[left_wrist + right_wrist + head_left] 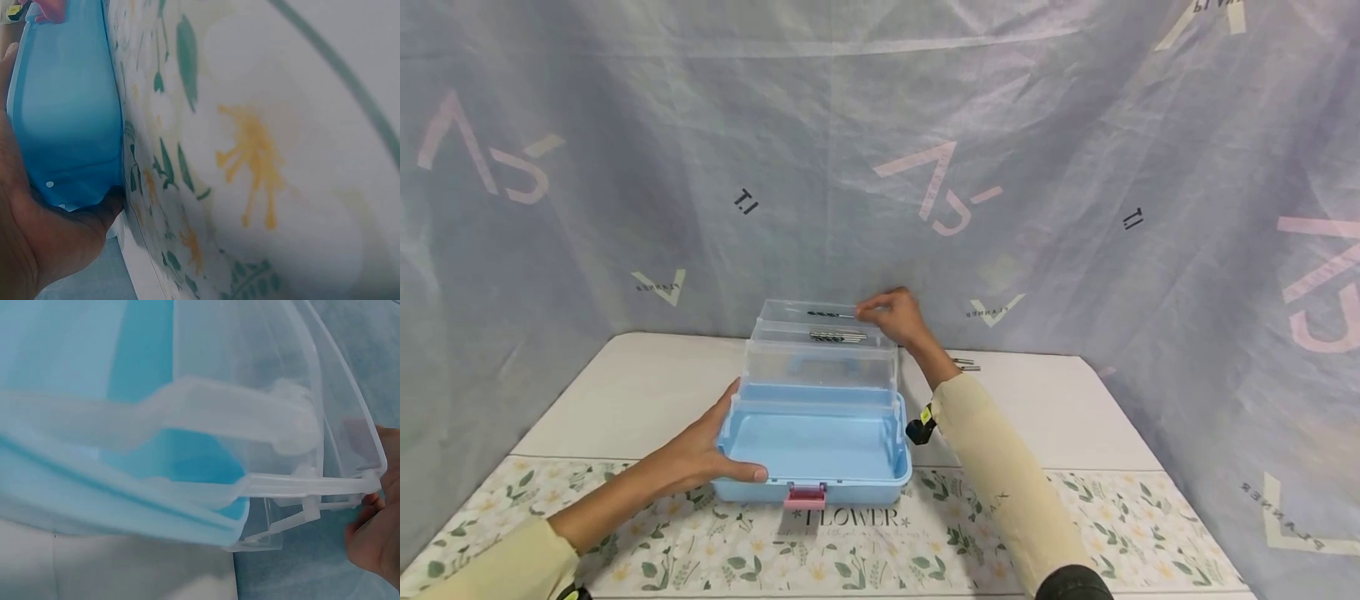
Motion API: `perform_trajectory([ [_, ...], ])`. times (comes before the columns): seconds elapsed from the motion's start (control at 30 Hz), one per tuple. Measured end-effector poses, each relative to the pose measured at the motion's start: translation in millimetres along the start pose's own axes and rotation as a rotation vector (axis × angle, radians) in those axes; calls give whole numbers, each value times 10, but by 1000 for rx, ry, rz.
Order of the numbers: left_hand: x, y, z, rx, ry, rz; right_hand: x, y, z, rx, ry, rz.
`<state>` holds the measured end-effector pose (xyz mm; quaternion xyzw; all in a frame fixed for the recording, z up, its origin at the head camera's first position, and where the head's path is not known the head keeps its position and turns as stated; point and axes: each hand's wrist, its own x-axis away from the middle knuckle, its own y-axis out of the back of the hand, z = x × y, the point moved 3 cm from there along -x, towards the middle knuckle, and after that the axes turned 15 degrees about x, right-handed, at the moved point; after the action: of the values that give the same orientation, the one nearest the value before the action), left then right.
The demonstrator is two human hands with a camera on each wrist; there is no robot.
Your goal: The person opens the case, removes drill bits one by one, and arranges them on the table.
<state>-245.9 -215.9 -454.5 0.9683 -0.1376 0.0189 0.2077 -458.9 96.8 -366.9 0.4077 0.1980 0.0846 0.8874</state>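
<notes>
An open blue toolbox (820,490) with a pink latch (806,497) stands on the table, its clear trays (820,367) stepped up behind it. My left hand (718,450) holds the box's front left corner, thumb along the front rim; in the left wrist view the palm (37,244) cups the blue wall (69,112). My right hand (863,312) is at the right end of the top tray and pinches the end of a dark drill bit (831,314). In the right wrist view its fingers (375,537) sit by the clear tray's corner (250,412). Several bits (837,337) lie in the tray below.
A few more drill bits (964,364) lie on the white table (625,392) behind my right forearm. A floral mat (887,542) covers the near part of the table. A pale printed sheet (880,167) closes in the back and both sides.
</notes>
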Motion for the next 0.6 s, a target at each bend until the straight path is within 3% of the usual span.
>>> perform_trajectory([
  [0.2,4,-8,2,1,0,3,-53,-47,15,111,-11,40],
  [0.6,2,-14,-54,-28,-19,-17,-72,-79,16,195,-37,76],
])
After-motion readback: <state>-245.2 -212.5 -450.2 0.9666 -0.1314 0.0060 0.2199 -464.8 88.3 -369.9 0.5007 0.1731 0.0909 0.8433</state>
